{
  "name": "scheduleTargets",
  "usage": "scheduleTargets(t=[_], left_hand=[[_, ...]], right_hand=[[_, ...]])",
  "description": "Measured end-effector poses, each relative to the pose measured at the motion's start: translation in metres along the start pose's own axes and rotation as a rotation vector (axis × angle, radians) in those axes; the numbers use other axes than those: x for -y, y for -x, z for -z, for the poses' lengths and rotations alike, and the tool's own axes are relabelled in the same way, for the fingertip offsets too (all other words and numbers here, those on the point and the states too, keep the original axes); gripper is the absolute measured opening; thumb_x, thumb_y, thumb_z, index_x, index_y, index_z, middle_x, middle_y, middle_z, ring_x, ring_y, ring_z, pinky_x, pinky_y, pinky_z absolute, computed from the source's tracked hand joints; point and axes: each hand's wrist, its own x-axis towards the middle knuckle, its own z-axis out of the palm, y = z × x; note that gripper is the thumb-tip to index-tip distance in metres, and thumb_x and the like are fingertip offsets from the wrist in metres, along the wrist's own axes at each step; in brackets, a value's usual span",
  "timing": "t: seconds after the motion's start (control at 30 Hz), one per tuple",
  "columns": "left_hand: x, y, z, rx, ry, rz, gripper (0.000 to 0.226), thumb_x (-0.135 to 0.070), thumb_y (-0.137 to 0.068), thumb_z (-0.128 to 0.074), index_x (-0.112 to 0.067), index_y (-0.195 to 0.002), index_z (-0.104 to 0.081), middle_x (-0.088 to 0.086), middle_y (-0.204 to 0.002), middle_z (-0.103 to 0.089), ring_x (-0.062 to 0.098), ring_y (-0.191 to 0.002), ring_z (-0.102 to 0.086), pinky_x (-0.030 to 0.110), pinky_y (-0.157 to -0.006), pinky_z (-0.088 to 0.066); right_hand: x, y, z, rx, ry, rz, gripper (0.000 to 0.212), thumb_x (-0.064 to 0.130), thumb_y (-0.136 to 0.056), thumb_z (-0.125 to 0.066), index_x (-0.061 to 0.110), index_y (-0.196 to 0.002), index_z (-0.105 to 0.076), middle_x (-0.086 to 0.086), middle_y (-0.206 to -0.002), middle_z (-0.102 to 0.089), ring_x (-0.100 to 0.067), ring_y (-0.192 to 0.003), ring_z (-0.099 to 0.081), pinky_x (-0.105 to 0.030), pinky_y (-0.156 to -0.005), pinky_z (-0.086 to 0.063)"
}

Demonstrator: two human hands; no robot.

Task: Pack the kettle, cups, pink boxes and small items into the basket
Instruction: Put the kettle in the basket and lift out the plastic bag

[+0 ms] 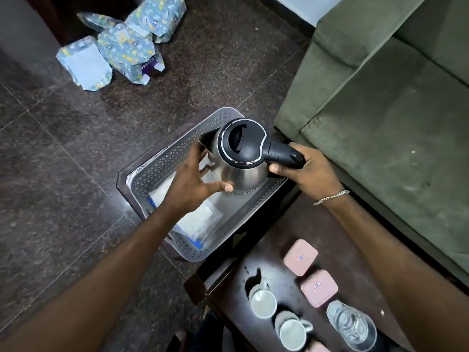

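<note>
A steel kettle (pixel 239 171) with a black lid and handle hangs over the far end of the grey perforated basket (pixel 162 163). My right hand (pixel 308 171) is shut on the kettle's black handle. My left hand (pixel 193 181) presses against the kettle's steel side with fingers spread. Clear plastic packets (pixel 200 219) lie in the basket's near end. On the dark table (pixel 342 224) stand two white cups (pixel 262 302) (pixel 291 332) and two pink boxes (pixel 300 256) (pixel 319 288).
A clear water bottle (pixel 351 326) lies on the table by the pink boxes. A green sofa (pixel 393 110) fills the right side. Patterned blue paper bags (pixel 127 47) sit on the dark tiled floor at the far left. The basket rests on a low dark stool.
</note>
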Motion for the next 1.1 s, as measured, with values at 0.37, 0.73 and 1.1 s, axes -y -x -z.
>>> scheduleTargets(t=[0.37, 0.73, 1.1], left_hand=[[0.024, 0.001, 0.037, 0.045, -0.485, 0.230, 0.114, -0.028, -0.064, -0.099, -0.027, -0.155, -0.032, -0.001, -0.152, -0.053, 0.022, -0.138, -0.052, 0.043, -0.110, -0.047], [0.046, 0.024, 0.050, 0.168, -1.169, 0.703, 0.093, -0.043, -0.070, -0.094, 0.000, -0.134, -0.042, 0.026, -0.135, -0.061, 0.048, -0.134, -0.043, 0.052, -0.105, -0.040], [-0.006, 0.023, 0.058, 0.051, -0.224, 0.815, 0.015, -0.020, -0.084, -0.078, -0.007, -0.079, -0.071, 0.006, -0.069, -0.069, 0.017, -0.059, -0.065, 0.022, -0.045, -0.048]], right_hand=[[0.015, 0.015, -0.011, -0.153, 0.466, -0.085, 0.074, 0.051, -0.070, -0.085, 0.030, -0.133, -0.052, -0.003, -0.122, -0.049, -0.022, -0.114, -0.048, -0.040, -0.107, -0.039], [0.023, 0.094, -0.149, -0.383, 0.616, 0.002, 0.049, 0.045, -0.090, -0.067, 0.020, -0.129, -0.052, -0.006, -0.113, -0.050, -0.026, -0.098, -0.047, -0.046, -0.085, -0.045], [0.030, 0.080, -0.202, 0.093, 0.543, -0.098, 0.065, 0.043, -0.081, -0.067, 0.016, -0.137, -0.047, -0.003, -0.128, -0.055, -0.029, -0.113, -0.056, -0.045, -0.096, -0.048]])
